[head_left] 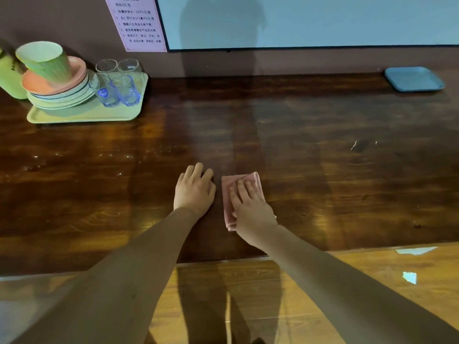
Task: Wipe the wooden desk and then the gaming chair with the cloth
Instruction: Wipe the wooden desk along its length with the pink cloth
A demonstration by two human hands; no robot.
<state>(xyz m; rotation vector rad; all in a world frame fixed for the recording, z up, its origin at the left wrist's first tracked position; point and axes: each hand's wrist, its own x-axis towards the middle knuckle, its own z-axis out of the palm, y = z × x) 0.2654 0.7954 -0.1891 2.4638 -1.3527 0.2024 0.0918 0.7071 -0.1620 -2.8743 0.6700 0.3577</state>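
- Cloth (227, 209): pink, folded into a narrow rectangle, lying flat on the wooden worktop (323, 170) near its front edge, about midway along the visible width.
- Right hand (250, 209): palm down on the cloth, covering most of it. The grip is open, with the fingers stretched out and a little apart, pressing the fabric against the wood. The far edge and the left strip of the cloth show past the hand.
- Left hand (195, 192): palm down on the bare wood just beside the cloth, not touching it. The grip is relaxed and holds nothing; the fingers point away from the person.
- Sleeves: both forearms are covered in brown fabric down to the wrists.
- Green tray (82, 116): at the far left of the worktop, against the wall. It carries a stack of plates (62, 98) with a pink one on top, a tilted green cup (47, 60) resting on that stack, and two clear glasses (109, 83) standing side by side to the right of the stack.
- Blue tray (413, 79): at the far right of the worktop, well apart from both hands.
- Wall: a pink printed notice (136, 21) hangs beside a dark-framed pale screen (298, 21).
- Floor (248, 294): glossy wood, seen below the worktop's front edge.
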